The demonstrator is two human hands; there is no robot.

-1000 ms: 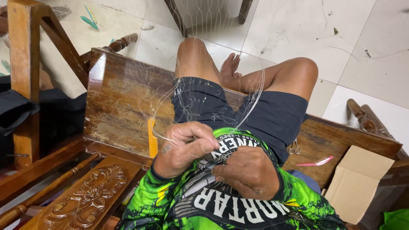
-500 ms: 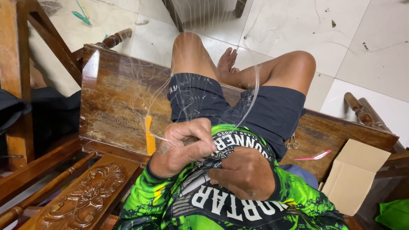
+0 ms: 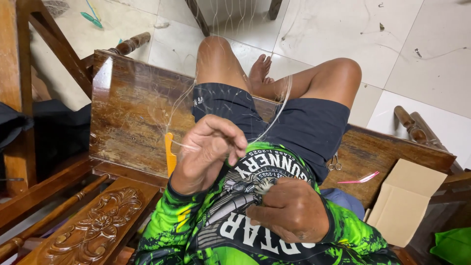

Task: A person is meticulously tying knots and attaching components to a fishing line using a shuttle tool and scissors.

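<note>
I sit cross-legged on a wooden bench (image 3: 132, 113) in dark shorts and a green printed shirt. My left hand (image 3: 208, 152) is raised in front of my chest, fingers closed on an orange netting needle (image 3: 170, 154) and a thin clear line. A fine, nearly transparent net (image 3: 176, 105) stretches from my hands up toward the floor ahead. My right hand (image 3: 289, 211) rests against my belly, pinching a bunch of net and line where the strands gather.
Small scissors (image 3: 334, 163) and a pink needle (image 3: 360, 178) lie on the bench at my right, beside an open cardboard box (image 3: 407, 201). Carved wooden chair parts (image 3: 88, 230) stand at left. White tiled floor (image 3: 392, 44) lies ahead, with chair legs at top.
My left hand has lifted slightly with the orange needle, drawing the line up. The right hand stays pressed at my belly. The camera has shifted a little.
</note>
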